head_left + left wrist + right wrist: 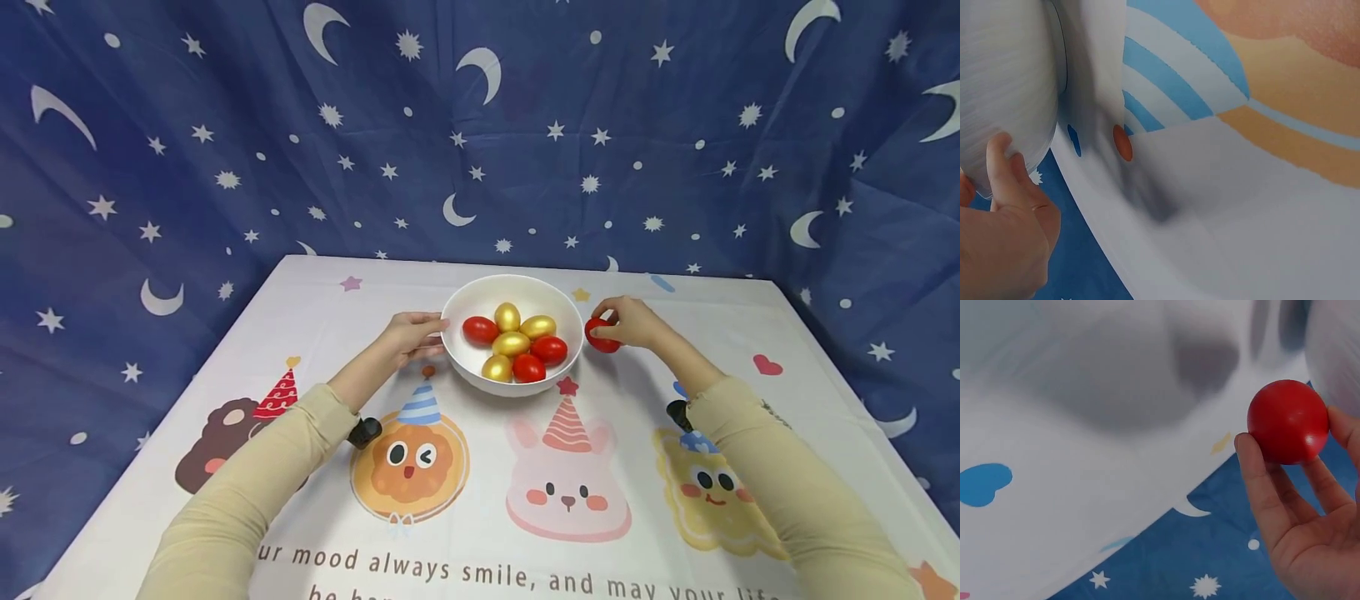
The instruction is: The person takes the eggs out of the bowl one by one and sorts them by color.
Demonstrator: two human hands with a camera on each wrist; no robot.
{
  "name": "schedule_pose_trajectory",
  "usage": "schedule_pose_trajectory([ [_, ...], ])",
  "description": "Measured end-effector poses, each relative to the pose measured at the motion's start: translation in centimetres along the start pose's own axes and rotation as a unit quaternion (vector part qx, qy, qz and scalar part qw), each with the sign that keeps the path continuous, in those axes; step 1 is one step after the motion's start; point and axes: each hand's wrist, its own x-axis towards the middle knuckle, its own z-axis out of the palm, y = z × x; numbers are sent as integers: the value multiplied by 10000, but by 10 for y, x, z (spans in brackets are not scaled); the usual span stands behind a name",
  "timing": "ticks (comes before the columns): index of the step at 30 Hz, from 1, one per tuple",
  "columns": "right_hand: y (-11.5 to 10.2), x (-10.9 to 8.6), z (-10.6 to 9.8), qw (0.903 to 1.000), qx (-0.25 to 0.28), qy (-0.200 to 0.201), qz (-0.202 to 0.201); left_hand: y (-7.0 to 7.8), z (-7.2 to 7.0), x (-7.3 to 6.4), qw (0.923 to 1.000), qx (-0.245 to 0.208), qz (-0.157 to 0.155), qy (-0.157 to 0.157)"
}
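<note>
A white bowl [459,364] stands on the table, holding several gold eggs [512,344] and three red eggs [480,331]. At its left side, my left hand [411,335] grips the bowl, thumb at the rim and fingers against the outer wall. The left wrist view shows those fingers [1001,169] on the bowl's side [1010,81]. Just right of the bowl, my right hand [632,322] pinches another red egg [602,335] between thumb and fingers. In the right wrist view this egg [1288,422] shows smooth, end-on and round, beside the bowl's wall [1338,356].
A white tablecloth [480,533] printed with cartoon animals, party hats and lettering covers the table. Behind its back edge hangs a dark blue curtain [525,217] with moons and stars. A small black device [365,432] sits at the left wrist, another [679,414] at the right.
</note>
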Motion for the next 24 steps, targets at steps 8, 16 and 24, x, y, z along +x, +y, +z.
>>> schedule_pose_trajectory([
  [8, 3, 12, 12, 9985, -49, -310, 459, -5, 2, 1, 10000, 65, -20, 47],
  [16, -2, 19, 21, 9960, -109, -443, 773, -3, -2, 0, 10000, 58, -15, 26],
  [24, -4, 23, 20, 9935, -258, -575, 945, -1, -1, -1, 10000, 52, 13, 16],
])
